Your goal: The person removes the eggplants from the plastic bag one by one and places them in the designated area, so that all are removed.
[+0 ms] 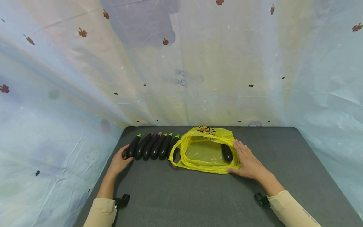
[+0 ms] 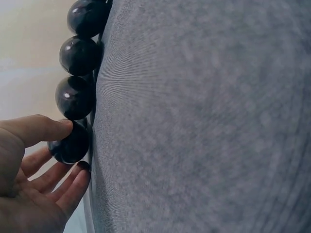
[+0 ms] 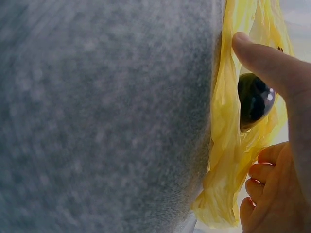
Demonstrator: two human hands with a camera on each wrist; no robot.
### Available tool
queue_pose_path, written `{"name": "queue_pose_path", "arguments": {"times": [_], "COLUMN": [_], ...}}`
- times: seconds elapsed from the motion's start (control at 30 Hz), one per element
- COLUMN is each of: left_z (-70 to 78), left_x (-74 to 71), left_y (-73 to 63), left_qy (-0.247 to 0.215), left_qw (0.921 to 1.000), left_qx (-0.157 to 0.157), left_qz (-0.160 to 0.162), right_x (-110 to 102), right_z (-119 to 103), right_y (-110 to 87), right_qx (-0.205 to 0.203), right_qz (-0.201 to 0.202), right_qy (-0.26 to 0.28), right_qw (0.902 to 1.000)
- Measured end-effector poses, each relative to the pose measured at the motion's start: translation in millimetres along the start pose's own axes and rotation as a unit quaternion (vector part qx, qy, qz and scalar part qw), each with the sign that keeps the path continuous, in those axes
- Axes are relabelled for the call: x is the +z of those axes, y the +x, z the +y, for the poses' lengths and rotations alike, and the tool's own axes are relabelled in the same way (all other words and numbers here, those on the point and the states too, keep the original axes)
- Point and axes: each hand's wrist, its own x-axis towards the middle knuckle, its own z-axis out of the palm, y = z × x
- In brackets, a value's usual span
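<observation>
A row of several dark purple eggplants (image 1: 156, 147) lies side by side on the left. My left hand (image 1: 119, 161) holds the lower end of the leftmost eggplant (image 2: 70, 145), its thumb on top and its fingers round the outer side. By those fingertips is a small dark patch I cannot make out. A yellow plastic bag (image 1: 195, 166) lies with its mouth spread open towards me. One eggplant (image 1: 226, 153) is inside, at the bag's right end. My right hand (image 1: 248, 162) rests against the bag's right side, thumb at the near rim, fingers fairly straight.
Everything lies on a grey cloth-covered table (image 1: 187, 195). A patterned pale curtain (image 1: 227, 63) hangs behind the table and along its sides. The bag's left handle loop (image 1: 173, 154) overlaps the rightmost eggplant in the row. Each wrist wears a black strap device (image 1: 122, 200).
</observation>
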Motion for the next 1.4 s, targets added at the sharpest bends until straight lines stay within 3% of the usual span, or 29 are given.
{"name": "queue_pose_path", "arguments": {"times": [0.97,1.2,1.4], "left_z": [2.9,16.0,35.0], "left_x": [-4.0,-4.5,0.6], "left_y": [-1.7,-7.3,-13.4], "left_qy": [0.018,0.034,0.034], "left_qw": [0.9998,0.9991,0.9990], "left_qx": [0.003,-0.020,-0.007], "left_qz": [0.008,0.015,0.028], "right_x": [0,-1,1], "right_z": [0,0,1], "right_y": [0.1,0.5,-0.7], "right_qx": [-0.007,-0.003,-0.006], "right_qz": [0.008,0.001,0.008], "right_qy": [-0.002,0.001,-0.005], "right_qw": [0.9999,1.0000,0.9999]}}
